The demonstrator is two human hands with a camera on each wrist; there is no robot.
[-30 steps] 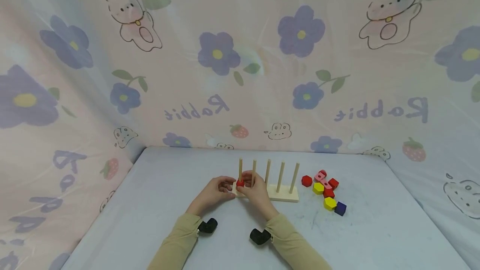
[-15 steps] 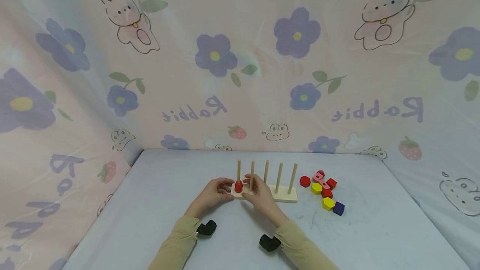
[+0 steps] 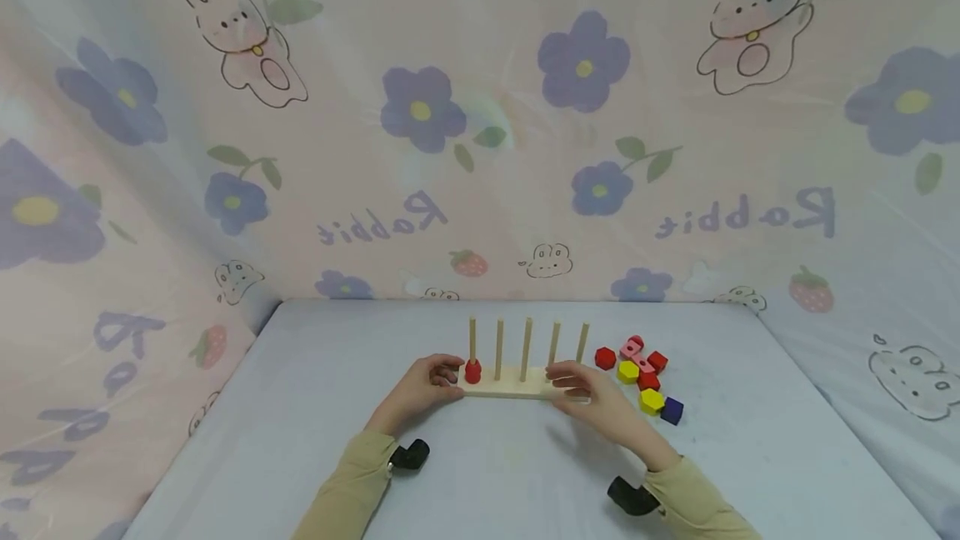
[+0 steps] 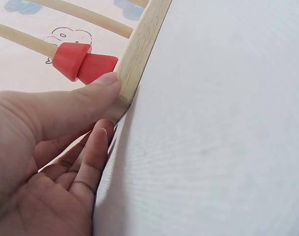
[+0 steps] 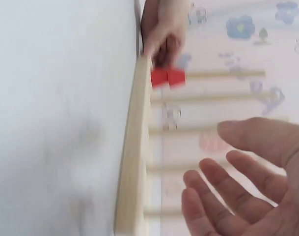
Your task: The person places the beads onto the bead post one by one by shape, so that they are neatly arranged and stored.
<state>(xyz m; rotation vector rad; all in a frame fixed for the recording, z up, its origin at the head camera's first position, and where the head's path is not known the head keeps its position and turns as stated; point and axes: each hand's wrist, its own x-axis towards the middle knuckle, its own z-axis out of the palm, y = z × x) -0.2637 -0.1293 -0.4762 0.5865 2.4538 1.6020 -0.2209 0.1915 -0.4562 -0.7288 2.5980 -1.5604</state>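
Note:
A wooden peg board [image 3: 510,391] with a row of several upright pegs stands on the table. Two red beads [image 3: 472,372] are stacked on its leftmost peg. At the board's left end my left hand [image 3: 422,388] holds the base, the thumb against its edge and the fingers at its end, as the left wrist view shows. My right hand [image 3: 592,398] is in front of the board's right end, partly hiding the last pegs. In the right wrist view that hand [image 5: 252,191] has its fingers spread with nothing between them, apart from the base.
To the right of the board lie loose beads: a red one [image 3: 605,358], yellow ones [image 3: 652,401], pink ones [image 3: 632,348] and a dark blue one [image 3: 672,411]. A printed cloth [image 3: 495,148] hangs behind the white table [image 3: 510,473].
My right hand has let go of the red bead on the leftmost peg and moved right, past the middle pegs. The left hand stays at the board's left end.

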